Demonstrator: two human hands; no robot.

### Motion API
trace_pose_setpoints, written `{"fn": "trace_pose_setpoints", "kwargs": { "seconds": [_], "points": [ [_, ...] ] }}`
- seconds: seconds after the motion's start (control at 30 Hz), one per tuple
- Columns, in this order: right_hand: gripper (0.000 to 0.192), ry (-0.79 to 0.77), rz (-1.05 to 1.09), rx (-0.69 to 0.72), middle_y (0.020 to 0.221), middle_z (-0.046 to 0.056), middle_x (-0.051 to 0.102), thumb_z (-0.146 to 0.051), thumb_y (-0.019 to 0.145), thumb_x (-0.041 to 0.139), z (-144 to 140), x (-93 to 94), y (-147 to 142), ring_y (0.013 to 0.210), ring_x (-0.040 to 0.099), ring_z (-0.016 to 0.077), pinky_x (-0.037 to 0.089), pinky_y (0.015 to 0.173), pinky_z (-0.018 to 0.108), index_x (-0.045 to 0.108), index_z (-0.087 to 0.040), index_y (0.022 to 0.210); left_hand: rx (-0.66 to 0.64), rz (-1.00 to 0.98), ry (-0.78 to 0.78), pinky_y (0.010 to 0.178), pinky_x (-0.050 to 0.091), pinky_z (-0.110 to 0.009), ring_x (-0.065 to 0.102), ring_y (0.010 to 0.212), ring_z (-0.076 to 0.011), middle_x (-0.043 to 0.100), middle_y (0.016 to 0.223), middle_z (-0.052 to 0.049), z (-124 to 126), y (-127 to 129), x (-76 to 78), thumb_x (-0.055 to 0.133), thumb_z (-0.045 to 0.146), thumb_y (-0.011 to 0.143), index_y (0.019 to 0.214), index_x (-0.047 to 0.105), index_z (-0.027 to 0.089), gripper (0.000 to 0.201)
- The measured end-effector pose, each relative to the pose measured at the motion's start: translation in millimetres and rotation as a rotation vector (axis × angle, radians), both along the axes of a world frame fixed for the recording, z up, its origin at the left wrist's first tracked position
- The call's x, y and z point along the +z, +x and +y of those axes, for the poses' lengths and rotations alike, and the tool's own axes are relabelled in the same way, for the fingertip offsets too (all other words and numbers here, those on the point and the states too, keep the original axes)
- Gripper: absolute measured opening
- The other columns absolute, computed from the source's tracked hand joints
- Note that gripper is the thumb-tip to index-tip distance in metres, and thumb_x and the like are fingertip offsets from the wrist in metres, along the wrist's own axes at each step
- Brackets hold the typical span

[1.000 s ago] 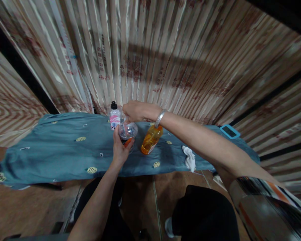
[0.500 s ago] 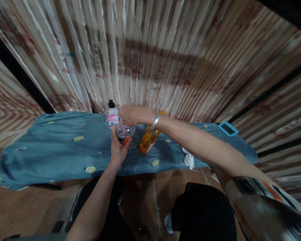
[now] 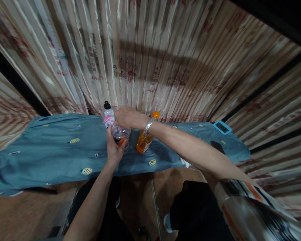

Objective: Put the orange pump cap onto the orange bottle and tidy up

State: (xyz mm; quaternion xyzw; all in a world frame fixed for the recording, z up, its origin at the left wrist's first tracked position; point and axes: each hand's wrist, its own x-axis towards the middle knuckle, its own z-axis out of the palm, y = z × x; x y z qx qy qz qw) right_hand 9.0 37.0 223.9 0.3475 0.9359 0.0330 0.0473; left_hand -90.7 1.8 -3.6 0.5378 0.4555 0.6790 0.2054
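Note:
My left hand (image 3: 115,147) is wrapped round the side of a clear plastic cup (image 3: 125,133), which has dark and orange marks on it. Just over the cup's rim is my right hand (image 3: 127,117), fingers curled downward and closed. Whatever those fingers hold, if anything, is hidden behind the hand. A clear pump-style bottle (image 3: 108,117) with a black cap and pink label stands behind the cup on the left. Right of the cup, partly covered by my right wrist with its silver bracelet (image 3: 147,128), is a bottle of orange-yellow liquid (image 3: 143,143) with an orange cap.
A narrow table under a blue-green cloth (image 3: 57,150) carries these things. Towards its right end lie a blue-framed device (image 3: 222,127) and a dark flat object (image 3: 217,146). White cloth or tissue (image 3: 184,163) lies at the front edge. A pleated curtain (image 3: 140,60) hangs directly behind.
The view has shifted slightly, so everything sits a little further left. My right forearm is lower, showing more of the orange cap and the dark flat object. The left hand keeps its hold.

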Motion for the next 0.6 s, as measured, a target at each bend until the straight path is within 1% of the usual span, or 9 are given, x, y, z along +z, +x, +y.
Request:
{"fn": "trace_pose_setpoints", "kwargs": {
  "seconds": [0.1, 0.17, 0.23, 0.3, 0.37, 0.43, 0.47, 0.53, 0.6],
  "points": [
    [0.037, 0.007, 0.036, -0.038, 0.127, 0.028, 0.075, -0.029, 0.108, 0.06, -8.5, 6.7, 5.3, 0.128, 0.07, 0.0354, 0.056, 0.101, 0.039, 0.071, 0.0, 0.127, 0.006, 0.016, -0.024, 0.132, 0.035, -0.059, 0.041, 0.159, -0.0395, 0.046, 0.165, -0.019, -0.4, -0.5, 1.4, 0.093, 0.044, 0.073, 0.16, 0.035, 0.022, 0.108],
    [0.046, 0.059, 0.087, -0.093, 0.124, 0.03, 0.075, -0.035, 0.11, 0.056, -24.5, 16.5, 15.1, 0.127, 0.071, 0.0381, 0.056, 0.099, 0.041, 0.064, 0.003, 0.134, 0.011, 0.033, -0.033, 0.134, 0.031, -0.059, 0.035, 0.162, -0.0402, 0.039, 0.17, -0.02, -0.6, -1.4, 1.3, 0.093, 0.046, 0.072, 0.162, 0.032, 0.021, 0.112],
    [0.055, 0.126, 0.182, -0.154, 0.117, 0.026, 0.078, -0.042, 0.112, 0.049, -45.7, 22.9, 33.1, 0.12, 0.074, 0.0375, 0.056, 0.095, 0.042, 0.055, 0.003, 0.143, 0.031, 0.057, -0.041, 0.135, 0.027, -0.06, 0.03, 0.164, -0.0406, 0.03, 0.174, -0.022, -1.3, -3.5, 1.9, 0.093, 0.049, 0.072, 0.164, 0.027, 0.021, 0.117],
    [0.055, 0.165, 0.306, -0.212, 0.115, 0.021, 0.079, -0.046, 0.112, 0.047, -65.9, 15.5, 61.9, 0.115, 0.075, 0.0331, 0.056, 0.094, 0.039, 0.055, -0.002, 0.144, 0.072, 0.107, -0.028, 0.137, 0.021, -0.061, 0.024, 0.166, -0.0411, 0.022, 0.176, -0.024, -3.6, -6.4, 5.1, 0.093, 0.051, 0.072, 0.166, 0.022, 0.019, 0.122],
    [0.048, 0.236, 0.503, -0.321, 0.119, 0.017, 0.078, -0.041, 0.111, 0.05, -80.0, -12.9, 101.4, 0.112, 0.075, 0.0302, 0.056, 0.096, 0.039, 0.057, -0.008, 0.145, 0.128, 0.191, 0.038, 0.138, 0.013, -0.061, 0.016, 0.168, -0.0414, 0.017, 0.177, -0.026, -9.4, -7.9, 11.3, 0.093, 0.051, 0.073, 0.168, 0.019, 0.017, 0.125],
    [0.043, 0.23, 0.683, -0.475, 0.115, 0.014, 0.079, -0.035, 0.11, 0.051, -86.2, -60.9, 148.0, 0.102, 0.076, 0.0279, 0.058, 0.096, 0.04, 0.059, -0.01, 0.145, 0.166, 0.296, 0.153, 0.138, 0.005, -0.062, 0.01, 0.17, -0.0414, 0.014, 0.178, -0.025, -19.4, -4.1, 18.3, 0.095, 0.05, 0.072, 0.168, 0.02, 0.018, 0.126],
    [0.044, 0.215, 0.734, -0.593, 0.115, 0.016, 0.079, -0.033, 0.109, 0.051, -87.0, -89.2, 171.8, 0.102, 0.076, 0.0291, 0.058, 0.097, 0.042, 0.06, -0.008, 0.144, 0.164, 0.34, 0.206, 0.138, 0.005, -0.063, 0.01, 0.169, -0.0414, 0.016, 0.179, -0.024, -25.6, 0.9, 20.8, 0.095, 0.049, 0.072, 0.167, 0.021, 0.02, 0.124],
    [0.051, 0.194, 0.669, -0.848, 0.135, 0.028, 0.07, -0.025, 0.104, 0.052, -86.1, -146.3, 216.1, 0.129, 0.066, 0.0386, 0.051, 0.112, 0.051, 0.056, 0.002, 0.147, 0.087, 0.39, 0.249, 0.137, 0.013, -0.064, 0.018, 0.168, -0.0403, 0.025, 0.177, -0.021, -37.5, 17.2, 21.1, 0.092, 0.045, 0.077, 0.166, 0.025, 0.024, 0.114],
    [0.061, 0.132, 0.566, -1.062, 0.154, 0.035, 0.054, -0.025, 0.102, 0.056, -84.4, -193.8, 251.2, 0.145, 0.052, 0.0475, 0.043, 0.119, 0.059, 0.048, 0.005, 0.154, -0.037, 0.409, 0.189, 0.136, 0.023, -0.062, 0.028, 0.166, -0.0381, 0.033, 0.174, -0.019, -44.5, 39.1, 13.4, 0.086, 0.044, 0.084, 0.166, 0.029, 0.027, 0.101]
  ]
}}
